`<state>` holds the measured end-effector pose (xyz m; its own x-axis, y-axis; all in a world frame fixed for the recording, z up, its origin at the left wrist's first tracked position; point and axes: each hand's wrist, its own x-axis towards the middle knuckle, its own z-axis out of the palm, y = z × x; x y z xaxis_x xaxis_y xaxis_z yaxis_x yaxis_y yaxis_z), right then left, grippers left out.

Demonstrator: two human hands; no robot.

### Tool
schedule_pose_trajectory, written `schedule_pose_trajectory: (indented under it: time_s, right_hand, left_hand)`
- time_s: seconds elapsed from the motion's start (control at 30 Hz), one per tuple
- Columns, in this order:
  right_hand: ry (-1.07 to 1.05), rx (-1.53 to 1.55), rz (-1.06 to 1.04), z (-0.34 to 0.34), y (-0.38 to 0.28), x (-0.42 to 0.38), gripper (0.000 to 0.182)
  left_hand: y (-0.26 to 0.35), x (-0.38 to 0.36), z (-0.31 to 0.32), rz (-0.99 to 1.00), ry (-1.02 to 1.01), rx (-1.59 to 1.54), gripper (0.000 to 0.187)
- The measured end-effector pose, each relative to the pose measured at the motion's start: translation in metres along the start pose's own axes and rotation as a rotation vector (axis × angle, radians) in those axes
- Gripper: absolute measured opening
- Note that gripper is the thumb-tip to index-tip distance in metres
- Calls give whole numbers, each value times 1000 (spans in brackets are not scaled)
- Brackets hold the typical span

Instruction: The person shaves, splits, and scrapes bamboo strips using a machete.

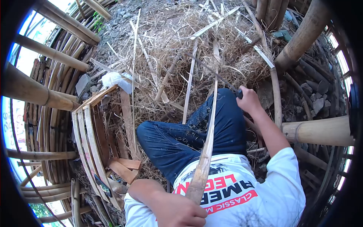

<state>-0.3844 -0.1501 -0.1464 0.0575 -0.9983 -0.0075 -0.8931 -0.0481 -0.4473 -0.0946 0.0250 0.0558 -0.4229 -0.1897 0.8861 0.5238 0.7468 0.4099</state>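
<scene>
Left hand: grip closed around the near end of a long, pale, flat bamboo strip, held before the white printed T-shirt. Right hand: grip wrapped on the dark handle of a thin, dark-bladed knife, above the right knee. Blade angles forward-left and crosses the strip's line; cannot tell if they touch.

Strip tapers away past the dark blue trousers, over the right thigh's inner side, toward tangled tan shavings on the ground. Room ahead is low litter; a thick bamboo pole ends near the right elbow, and more poles stand leftward.

Left of the left knee: slatted pale-wood crate, open side facing the person, flat orange-brown wood pieces at its near end. White crumpled bag beside its far corner.
</scene>
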Motion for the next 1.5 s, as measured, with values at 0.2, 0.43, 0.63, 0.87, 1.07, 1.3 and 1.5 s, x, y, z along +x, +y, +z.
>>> schedule_pose_trajectory:
  time_s: [0.2, 0.43, 0.63, 0.87, 1.07, 1.3, 1.5]
  right_hand:
    - [55, 51, 68, 21, 23, 8, 26]
    - [109, 119, 167, 43, -18, -15, 28]
    - [90, 134, 120, 34, -23, -16, 29]
    - [-53, 169, 130, 40, -30, -27, 35]
    - [-97, 104, 102, 53, -25, -37, 38]
    - [-172, 110, -80, 44, -10, -55, 33]
    - [-170, 90, -465, 41, 3, -68, 31]
  left_hand:
    - [-4, 1, 10, -59, -23, -10, 36]
    - [5, 4, -10, -191, -41, -51, 36]
    - [39, -37, -23, -305, 229, 95, 35]
    - [49, -117, 2, -321, 1381, 405, 45]
    - [64, -196, -8, -341, 1822, 176, 44]
    - [95, -239, -19, -445, 2148, 234, 58]
    - [162, -305, -31, -434, 2148, 268, 70]
